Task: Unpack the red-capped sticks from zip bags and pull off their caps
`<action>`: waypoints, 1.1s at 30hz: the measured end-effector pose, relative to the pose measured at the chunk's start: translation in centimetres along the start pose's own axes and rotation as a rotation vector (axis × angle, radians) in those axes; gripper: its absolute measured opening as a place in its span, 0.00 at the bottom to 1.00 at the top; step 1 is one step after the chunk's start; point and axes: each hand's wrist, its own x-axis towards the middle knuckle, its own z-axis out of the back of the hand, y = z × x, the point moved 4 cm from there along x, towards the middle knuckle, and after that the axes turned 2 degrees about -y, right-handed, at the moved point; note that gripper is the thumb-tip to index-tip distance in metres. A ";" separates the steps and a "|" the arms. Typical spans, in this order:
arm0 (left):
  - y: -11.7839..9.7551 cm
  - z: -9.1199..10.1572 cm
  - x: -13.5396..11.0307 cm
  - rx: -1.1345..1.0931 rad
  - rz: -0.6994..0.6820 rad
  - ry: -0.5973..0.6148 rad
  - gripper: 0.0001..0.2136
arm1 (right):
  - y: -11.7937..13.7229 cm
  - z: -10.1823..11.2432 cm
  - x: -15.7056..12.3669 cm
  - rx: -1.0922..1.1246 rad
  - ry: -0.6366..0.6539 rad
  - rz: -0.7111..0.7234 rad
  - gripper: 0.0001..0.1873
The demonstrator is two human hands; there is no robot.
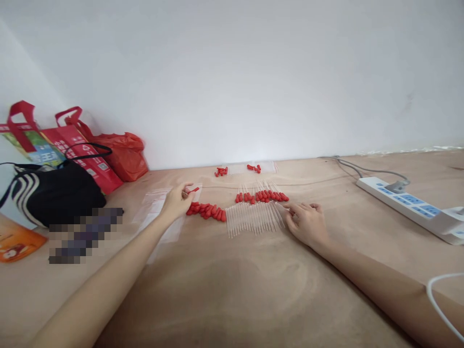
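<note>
Between the thumb and fingers of my left hand (177, 200) is a small red rubber bulb (195, 190), above the left end of a row of red bulbs (206, 211) on the table. My right hand (308, 222) rests at the right end of a row of thin clear dropper tubes (252, 218), its fingertips pinched on the top of one tube (281, 207). Behind these lie several droppers fitted with red bulbs (270, 195), their tubes pointing away from me.
More red bulbs (221, 171) lie by clear plastic bags near the wall. A clear bag (174, 232) lies under my left forearm. On the left stand a black bag (61, 193), red bags (123, 152) and an orange packet (18, 241). A white power strip (409, 203) lies right.
</note>
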 end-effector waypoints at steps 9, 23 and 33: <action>-0.3 -2.5 2.8 0.163 0.086 0.288 0.10 | 0.1 -1.0 -0.1 -0.080 0.082 0.013 0.12; -5.7 -4.6 2.4 0.243 0.032 0.383 0.13 | 0.3 -1.3 0.0 -0.036 0.143 0.046 0.13; -9.4 -9.0 2.5 0.241 0.049 0.512 0.13 | -0.4 -0.8 0.3 -0.005 0.045 -0.016 0.15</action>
